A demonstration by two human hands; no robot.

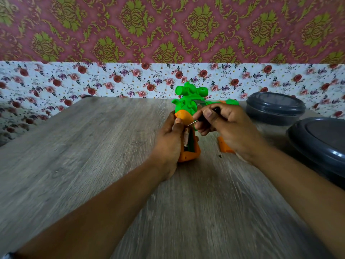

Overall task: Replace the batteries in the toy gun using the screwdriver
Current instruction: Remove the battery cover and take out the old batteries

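At the centre of the frame, a person works on a green-and-orange toy gun (188, 101) standing grip-down on a wood-grain table (93, 146); the left hand (168, 144) is wrapped around the orange grip, thumb pressed near its top, while the right hand (222, 124) is closed on a dark-handled screwdriver (203, 117), its thin tip angled down-left toward the open battery compartment (189, 143); batteries appear to sit inside, though blur makes the count unclear. An orange cover (225, 145) lies on the table just right of the grip, partly behind the right wrist, with a small dark screw (220, 156) beside it; two dark lidded containers (276, 109) sit at the right edge. The step in hand looks to be prying the old cells out; the next move calls for a gentle lever under one end of a cell without slipping.
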